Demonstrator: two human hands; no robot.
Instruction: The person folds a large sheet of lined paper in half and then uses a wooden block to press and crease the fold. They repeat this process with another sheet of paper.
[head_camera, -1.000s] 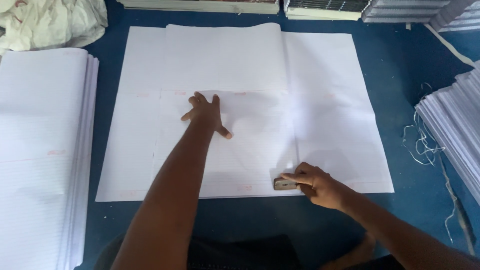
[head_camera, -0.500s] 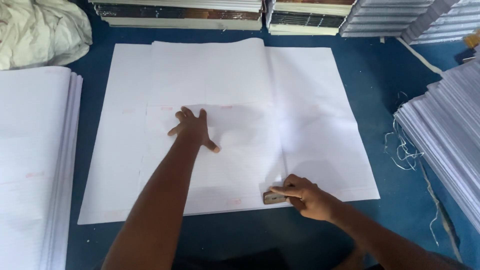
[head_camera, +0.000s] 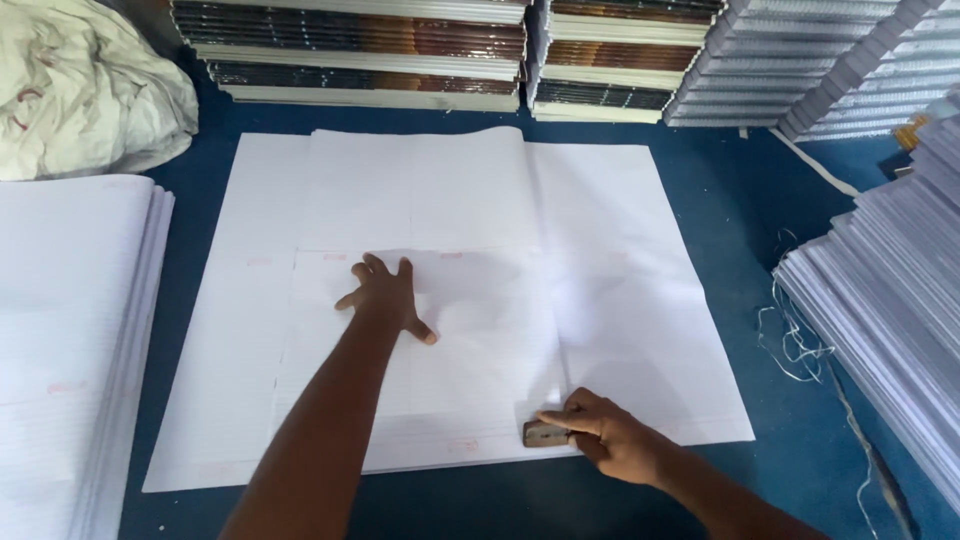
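Step in hand, by the look of it: creasing fold in big ruled paper sheet (head_camera: 600, 270) on blue table (head_camera: 760, 200).

Left hand (head_camera: 385, 297) flat, fingers spread, pinning sheet near middle.

Right hand (head_camera: 610, 440) clamped on small wooden block (head_camera: 543, 433) at near edge, on fold line.

Next move likely calls for steady pressure along crease, left hand holding sheet firm.

My left hand (head_camera: 385, 297) lies flat, palm down, fingers spread and thumb out, at the end of a straight, outstretched arm. My right hand (head_camera: 610, 438) sits nearer my body, fingers curled in a pinching grip, forearm angling in from the lower right.
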